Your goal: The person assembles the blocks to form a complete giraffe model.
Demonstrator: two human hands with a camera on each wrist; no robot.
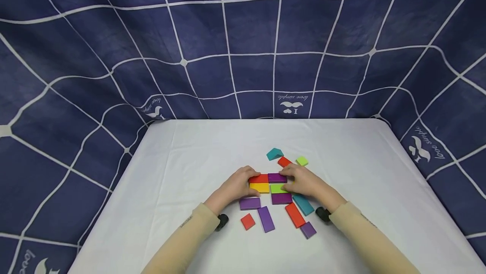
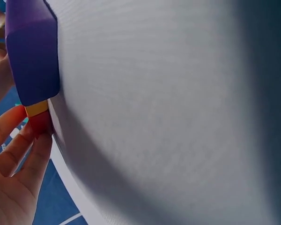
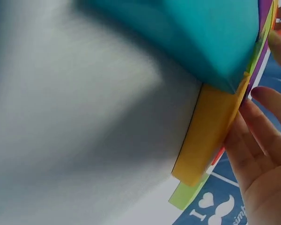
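Note:
Four flat blocks lie close together between the hands in the head view. The left hand (image 1: 240, 184) pinches the left ends of a red block (image 1: 260, 178) and a yellow block (image 1: 260, 188), index finger at the red one and thumb by the yellow. Opposite it, the right hand (image 1: 305, 180) holds the right ends of a purple block (image 1: 277, 177) and a light green block (image 1: 278, 188). A second purple block (image 1: 282, 198) lies against the green one's near side. In the left wrist view, fingertips touch the red block (image 2: 40, 123); a purple block (image 2: 35, 61) blocks part of the view.
Nearer the person lie purple blocks (image 1: 249, 203) (image 1: 266, 219), small red (image 1: 248, 221) and purple (image 1: 308, 230) squares, a long red block (image 1: 295, 215) and a teal block (image 1: 303, 204). Beyond the right hand are a teal triangle (image 1: 274, 153), a red block (image 1: 284, 161) and a green square (image 1: 302, 161).

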